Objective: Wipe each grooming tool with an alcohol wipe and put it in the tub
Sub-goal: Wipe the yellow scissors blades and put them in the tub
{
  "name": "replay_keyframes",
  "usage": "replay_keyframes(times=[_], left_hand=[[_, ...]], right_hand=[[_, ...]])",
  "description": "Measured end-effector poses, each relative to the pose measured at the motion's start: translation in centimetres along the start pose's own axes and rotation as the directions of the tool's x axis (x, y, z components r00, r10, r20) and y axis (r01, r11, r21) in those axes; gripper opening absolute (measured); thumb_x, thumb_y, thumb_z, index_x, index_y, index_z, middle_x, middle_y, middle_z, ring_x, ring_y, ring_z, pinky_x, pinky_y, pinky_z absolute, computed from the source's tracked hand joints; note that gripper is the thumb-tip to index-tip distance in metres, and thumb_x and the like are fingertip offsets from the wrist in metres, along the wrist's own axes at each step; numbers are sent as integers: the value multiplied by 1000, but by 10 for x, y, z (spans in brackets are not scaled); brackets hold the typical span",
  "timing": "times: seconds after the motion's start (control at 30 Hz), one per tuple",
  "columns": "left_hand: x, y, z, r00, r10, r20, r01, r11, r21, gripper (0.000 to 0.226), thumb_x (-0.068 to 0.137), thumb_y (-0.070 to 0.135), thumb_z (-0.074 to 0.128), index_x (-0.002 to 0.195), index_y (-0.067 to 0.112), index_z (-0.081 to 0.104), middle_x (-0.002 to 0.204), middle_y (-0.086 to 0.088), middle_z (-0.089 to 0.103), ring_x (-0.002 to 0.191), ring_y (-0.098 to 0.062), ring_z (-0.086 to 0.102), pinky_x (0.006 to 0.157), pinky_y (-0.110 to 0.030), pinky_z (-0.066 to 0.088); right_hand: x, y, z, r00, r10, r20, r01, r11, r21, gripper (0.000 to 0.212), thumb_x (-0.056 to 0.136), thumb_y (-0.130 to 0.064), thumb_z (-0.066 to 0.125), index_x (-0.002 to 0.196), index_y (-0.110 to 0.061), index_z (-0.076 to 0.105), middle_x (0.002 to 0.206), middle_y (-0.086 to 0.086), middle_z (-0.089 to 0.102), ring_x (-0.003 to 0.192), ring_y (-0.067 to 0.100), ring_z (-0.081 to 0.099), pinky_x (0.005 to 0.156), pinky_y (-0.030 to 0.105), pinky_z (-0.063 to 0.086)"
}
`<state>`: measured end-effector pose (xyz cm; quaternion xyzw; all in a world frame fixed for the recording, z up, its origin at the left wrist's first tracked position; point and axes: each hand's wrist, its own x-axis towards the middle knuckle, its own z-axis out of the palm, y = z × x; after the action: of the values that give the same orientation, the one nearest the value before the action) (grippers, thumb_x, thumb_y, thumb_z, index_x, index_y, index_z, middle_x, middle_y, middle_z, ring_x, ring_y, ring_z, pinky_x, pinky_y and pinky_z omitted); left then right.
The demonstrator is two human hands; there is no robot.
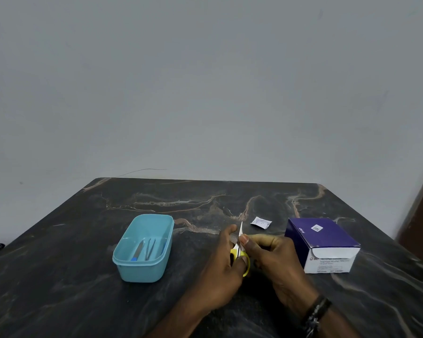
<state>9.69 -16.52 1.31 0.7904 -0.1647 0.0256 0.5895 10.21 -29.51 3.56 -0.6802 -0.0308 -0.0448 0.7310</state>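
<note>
Biggest thing here is the table point(59, 276), dark stone-look top with pale brownish veins running through it, pushed up against a plain grey wall point(205, 81).

Next down, the box point(324, 242) of alcohol swabs on the right side, purple on top, white on the front face with print too small to read properly.

The tub point(122, 254) is light blue plastic, rounded corners, sitting left of the hands. Inside it there's a file point(136, 252) with a blue end and tweezers point(150, 248) lying side by side, plus something bluish along the right wall I can't make out.

Left hand point(220, 269) is curled around the scissors point(241, 261), fingers wrapped over the yellow handle loops, thumb up along the blade side. Only bits of yellow handle and a sliver of grey blade show, the rest is buried under the fingers, so can't say if the blades are open or closed.

Right hand point(274, 259) has thumb and fingertips pinching a white wipe point(240, 234) against the blade, just in front of the left thumb. The wipe sticks up as a thin white edge. A dark wristband point(315, 311) sits on the right wrist.

Smallest bit, a torn wrapper point(261, 222) lying on the table between the hands and the box, a little further back.
</note>
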Motion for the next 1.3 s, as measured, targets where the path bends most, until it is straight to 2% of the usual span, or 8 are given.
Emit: replay_keyframes(times=[0.17, 0.37, 0.53, 0.7, 0.87, 1.07, 1.2, 1.3], left_hand=[[3, -1, 1, 999, -38, -6, 37, 989, -142, 59, 82, 17, 48, 133, 39, 30, 90, -11, 67, 73, -20, 66, 73, -44, 60], [2, 1, 2, 1000, 15, -26, -17, 995, -97, 57, 92, 10, 47, 135, 41, 26, 87, -11, 63, 62, -18, 61, 62, -35, 57], [-3, 2, 2, 994, 106, 20, -107, 993, 42, 68, 96, 17, 49, 139, 55, 12, 106, 6, 62, 74, -1, 62, 70, -20, 49], [-6, 8, 1, 989, 145, 24, -147, 988, 50, 78, 92, 7, 52, 144, 49, 13, 123, 15, 58, 108, 5, 59, 91, -16, 49], [-7, 8, 3, 992, 114, 45, -118, 989, 85, 88, 94, 8, 50, 146, 47, -9, 99, 11, 62, 88, 6, 61, 81, -8, 44], [-5, 4, 1, 992, 121, 16, -122, 987, 107, 92, 95, 10, 47, 143, 46, -23, 91, -2, 65, 78, -7, 63, 74, -20, 51], [-9, 10, 4, 989, 130, 77, -140, 980, 144, 94, 94, 4, 46, 143, 41, -24, 80, 22, 42, 76, 1, 55, 73, -9, 46], [-8, 11, 4, 989, 133, 72, -144, 973, 179, 94, 94, 4, 46, 143, 41, -25, 80, 27, 35, 75, 13, 52, 76, -3, 44]], right_hand=[[-3, -2, -1, 993, 62, 101, -69, 995, 76, 22, 91, -11, 62, 88, 9, 71, 62, 25, 62, 44, 26, 50, 46, 32, 46], [-3, -4, -1, 991, 41, 130, -46, 998, 38, 22, 90, -12, 63, 85, 7, 72, 65, 26, 64, 46, 29, 54, 48, 34, 47], [-3, -3, -1, 996, 36, 86, -43, 996, 84, 20, 86, -15, 66, 83, 3, 75, 74, 28, 71, 60, 33, 62, 54, 35, 52], [0, -2, -1, 1000, 26, 11, -26, 996, 85, 15, 87, -14, 67, 84, -3, 77, 77, 23, 73, 60, 25, 66, 55, 31, 54], [1, -1, -2, 998, -9, -56, 11, 1000, 25, 13, 87, -17, 69, 85, -7, 77, 78, 19, 75, 59, 15, 64, 58, 27, 51], [-4, -4, 2, 999, -40, -11, 40, 999, 5, 14, 89, -10, 65, 87, 0, 74, 67, 7, 73, 50, 1, 60, 46, 11, 43], [-1, -5, -1, 987, -82, -136, 84, 996, 9, 10, 87, -13, 67, 87, -10, 77, 74, 4, 77, 61, 6, 66, 54, 17, 48], [-3, -9, -1, 989, -84, -124, 87, 996, 17, 11, 88, -11, 66, 87, -7, 75, 68, 2, 75, 53, 1, 63, 49, 13, 46]])
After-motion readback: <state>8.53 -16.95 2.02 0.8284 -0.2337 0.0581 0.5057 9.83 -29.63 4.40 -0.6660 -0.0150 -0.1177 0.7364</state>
